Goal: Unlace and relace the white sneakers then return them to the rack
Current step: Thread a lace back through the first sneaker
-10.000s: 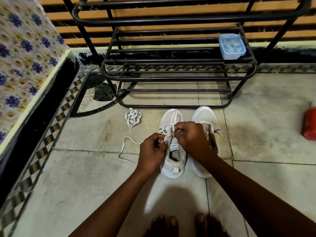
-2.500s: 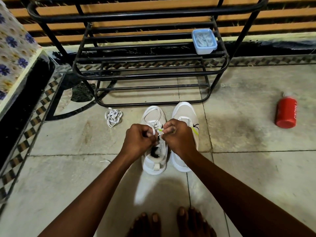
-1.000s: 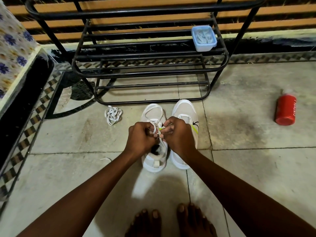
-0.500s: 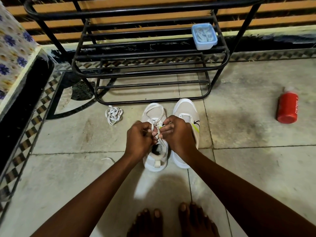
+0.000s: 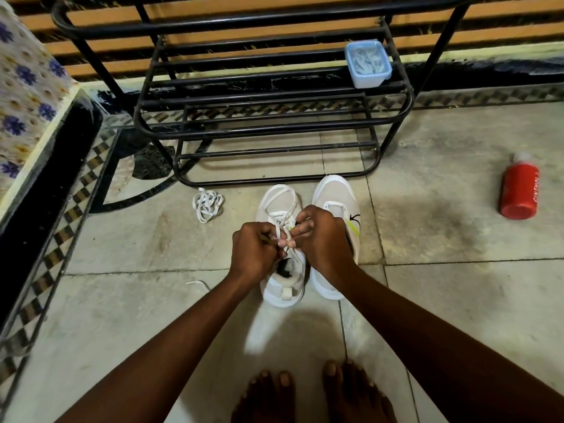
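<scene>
Two white sneakers stand side by side on the tiled floor, toes toward the black metal rack [image 5: 274,96]. The left sneaker [image 5: 282,288] carries a white lace [image 5: 279,196] looped over its toe. My left hand [image 5: 254,250] and my right hand [image 5: 323,239] meet above its tongue, each pinching a strand of that lace. The right sneaker [image 5: 335,193] has bare eyelets and a yellow-green stripe. A second loose lace [image 5: 207,204] lies bunched on the floor to the left of the shoes.
A blue-lidded plastic box [image 5: 367,64] sits on the rack's right end. A red bottle [image 5: 518,190] lies on the floor to the right. A flower-patterned surface [image 5: 27,87] with a black edge runs along the left. My bare feet [image 5: 308,395] are below the shoes.
Ten seconds ago a long lace end trailed over the floor to the left; now only a short tip shows there. In the last second my hands stay at the lace with small finger shifts.
</scene>
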